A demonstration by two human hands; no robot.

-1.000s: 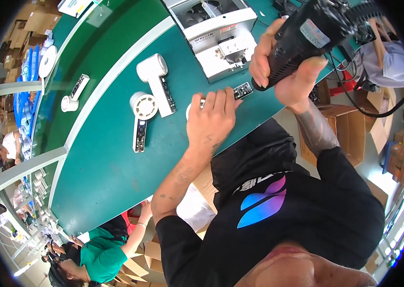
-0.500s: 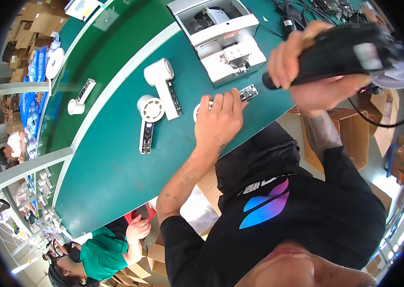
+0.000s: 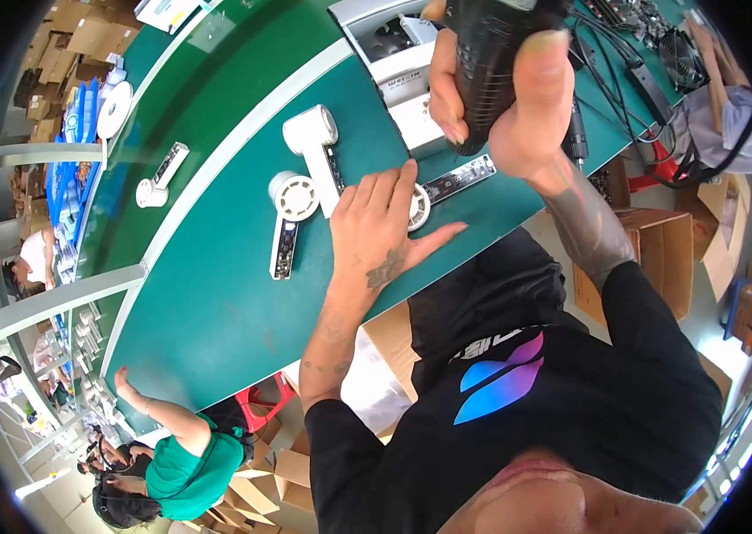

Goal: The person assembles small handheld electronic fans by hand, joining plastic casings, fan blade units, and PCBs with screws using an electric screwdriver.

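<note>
Green worktop (image 3: 207, 311) sweeping across the head view, two white fans (image 3: 309, 135) lying left of the action! Right hand (image 3: 523, 133) clenched round a black power tool (image 3: 488, 80), nose down by a third fan's circuit board (image 3: 465, 179); contact, can't tell. Left hand (image 3: 369, 218) flattened, thumb splayed, against that fan's round head (image 3: 420, 208) on the worktop.

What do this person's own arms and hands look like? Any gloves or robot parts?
No robot parts or gloves: the left hand and right hand are bare. Black short sleeves end near the elbows. Small, scattered tattoos mark the left forearm, with a larger one near the wrist; tattooing covers much more of the right forearm.
</note>
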